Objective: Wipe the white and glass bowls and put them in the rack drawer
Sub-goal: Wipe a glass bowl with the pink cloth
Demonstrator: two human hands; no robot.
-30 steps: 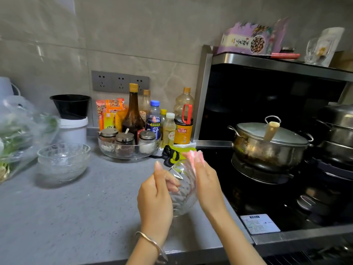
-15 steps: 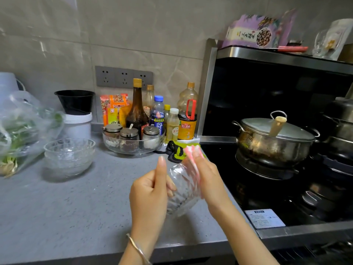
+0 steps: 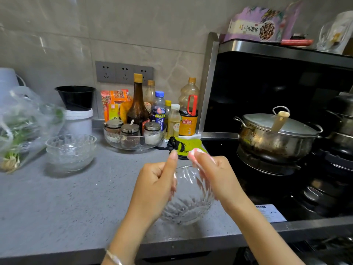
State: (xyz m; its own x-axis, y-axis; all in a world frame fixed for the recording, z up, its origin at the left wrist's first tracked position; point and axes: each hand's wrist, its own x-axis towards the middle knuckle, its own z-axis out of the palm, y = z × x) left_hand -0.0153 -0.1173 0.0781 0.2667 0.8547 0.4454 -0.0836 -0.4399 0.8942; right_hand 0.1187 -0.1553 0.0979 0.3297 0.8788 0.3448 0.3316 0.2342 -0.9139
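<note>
Grey tiled wall (image 3: 57, 35) — speckled grey countertop (image 3: 57, 207) below.

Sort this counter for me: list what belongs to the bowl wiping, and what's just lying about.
In the job: glass bowl, gripped by the left hand; pink cloth in the right hand; stacked glass bowls.

Lying about: sauce bottles; spice-jar tray; lidded pot; bag of greens; black bowl.

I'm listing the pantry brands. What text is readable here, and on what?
"海天酱油": orange label of the soy sauce bottle.
"营养": label of the small pale bottle.
Purple box: seemingly "三色糙米", but I am not sure.
Blue-capped bottle, orange packets, stove sticker: too blurred or small to read.
</note>
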